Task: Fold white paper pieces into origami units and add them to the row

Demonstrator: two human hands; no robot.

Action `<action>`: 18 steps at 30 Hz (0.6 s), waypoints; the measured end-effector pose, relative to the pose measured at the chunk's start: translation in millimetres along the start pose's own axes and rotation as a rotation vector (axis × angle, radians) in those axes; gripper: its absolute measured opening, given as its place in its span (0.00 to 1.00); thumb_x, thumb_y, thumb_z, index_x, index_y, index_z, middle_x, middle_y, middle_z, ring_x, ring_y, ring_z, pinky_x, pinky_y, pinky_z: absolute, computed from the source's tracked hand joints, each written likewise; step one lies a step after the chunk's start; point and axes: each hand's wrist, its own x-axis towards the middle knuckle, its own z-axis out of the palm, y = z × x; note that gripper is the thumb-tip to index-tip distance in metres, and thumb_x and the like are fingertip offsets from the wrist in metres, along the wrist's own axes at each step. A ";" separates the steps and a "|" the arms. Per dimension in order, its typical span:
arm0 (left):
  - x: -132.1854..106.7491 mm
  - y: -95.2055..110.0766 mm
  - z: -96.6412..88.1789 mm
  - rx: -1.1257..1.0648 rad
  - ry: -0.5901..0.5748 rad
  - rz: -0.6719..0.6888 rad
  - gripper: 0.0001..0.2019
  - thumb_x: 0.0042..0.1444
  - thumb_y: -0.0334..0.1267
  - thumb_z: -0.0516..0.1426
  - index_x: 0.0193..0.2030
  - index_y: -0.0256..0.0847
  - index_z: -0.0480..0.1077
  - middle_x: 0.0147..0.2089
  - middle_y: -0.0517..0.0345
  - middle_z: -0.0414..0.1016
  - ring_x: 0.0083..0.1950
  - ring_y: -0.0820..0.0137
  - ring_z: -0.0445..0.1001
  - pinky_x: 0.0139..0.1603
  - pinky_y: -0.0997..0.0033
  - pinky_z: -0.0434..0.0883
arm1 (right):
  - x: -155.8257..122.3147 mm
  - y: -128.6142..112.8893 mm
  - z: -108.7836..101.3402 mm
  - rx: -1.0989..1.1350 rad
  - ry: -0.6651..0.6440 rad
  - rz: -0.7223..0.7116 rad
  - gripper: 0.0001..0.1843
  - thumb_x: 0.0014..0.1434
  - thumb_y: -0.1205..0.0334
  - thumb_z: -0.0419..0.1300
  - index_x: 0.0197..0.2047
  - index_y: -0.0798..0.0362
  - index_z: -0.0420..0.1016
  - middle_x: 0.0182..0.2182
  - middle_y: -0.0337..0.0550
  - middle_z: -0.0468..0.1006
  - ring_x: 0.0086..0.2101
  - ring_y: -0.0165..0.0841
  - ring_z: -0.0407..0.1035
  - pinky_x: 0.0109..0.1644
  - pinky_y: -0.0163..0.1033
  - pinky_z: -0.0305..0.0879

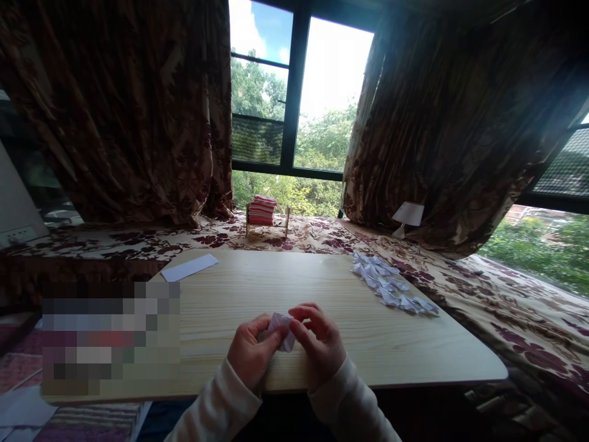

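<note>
A small folded piece of white paper [281,320] is held up between my two hands, over the near edge of the wooden table. My left hand [251,348] pinches its left side, thumb across the front. At the paper's right edge, my right hand [322,337] has thumb and forefinger close together on it, the other fingers curled. Several folded white paper pieces [384,282] lie in rows at the table's right side. A flat white paper strip [189,268] lies at the far left corner.
The pale wooden table [257,282] has a blurred-out patch [110,337] at its left. Behind it, a ledge with flowered cloth holds a small rack with red-and-white folded items [262,210] and a white lamp [408,215]. Curtains flank the window. White sheets [25,406] lie low at left.
</note>
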 end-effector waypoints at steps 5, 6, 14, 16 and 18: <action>0.6 4.8 2.2 0.082 -0.029 0.052 0.10 0.51 0.41 0.57 0.27 0.36 0.72 0.27 0.57 0.71 0.34 0.67 0.69 0.36 0.72 0.64 | 0.1 -2.4 0.5 -0.059 -0.062 -0.117 0.07 0.52 0.63 0.58 0.25 0.55 0.72 0.26 0.40 0.67 0.27 0.30 0.63 0.29 0.34 0.61; 0.4 5.2 2.1 0.094 -0.031 0.058 0.10 0.52 0.40 0.57 0.26 0.36 0.72 0.27 0.57 0.70 0.34 0.67 0.68 0.36 0.72 0.64 | 0.0 -3.0 0.5 -0.063 -0.071 -0.126 0.08 0.53 0.63 0.57 0.24 0.55 0.71 0.25 0.39 0.66 0.27 0.30 0.62 0.29 0.35 0.61; -3.4 8.2 4.4 0.153 -0.052 0.090 0.10 0.50 0.36 0.57 0.22 0.36 0.73 0.25 0.57 0.68 0.31 0.69 0.67 0.34 0.72 0.63 | -2.6 -7.5 2.7 -0.100 -0.091 -0.153 0.09 0.53 0.65 0.53 0.21 0.53 0.63 0.24 0.38 0.63 0.27 0.30 0.60 0.32 0.36 0.59; -3.4 9.1 5.6 0.140 -0.063 0.083 0.09 0.49 0.35 0.58 0.21 0.36 0.73 0.25 0.57 0.69 0.31 0.68 0.68 0.34 0.73 0.63 | -2.1 -6.9 3.3 -0.117 -0.068 -0.136 0.10 0.52 0.66 0.53 0.20 0.53 0.63 0.23 0.38 0.64 0.27 0.30 0.61 0.32 0.36 0.59; -2.3 9.0 5.8 0.116 -0.064 0.069 0.08 0.47 0.34 0.59 0.20 0.36 0.74 0.24 0.57 0.69 0.31 0.69 0.68 0.34 0.73 0.63 | -0.3 -4.5 2.4 -0.131 -0.047 -0.115 0.13 0.53 0.65 0.53 0.17 0.53 0.62 0.21 0.38 0.64 0.26 0.30 0.61 0.31 0.35 0.59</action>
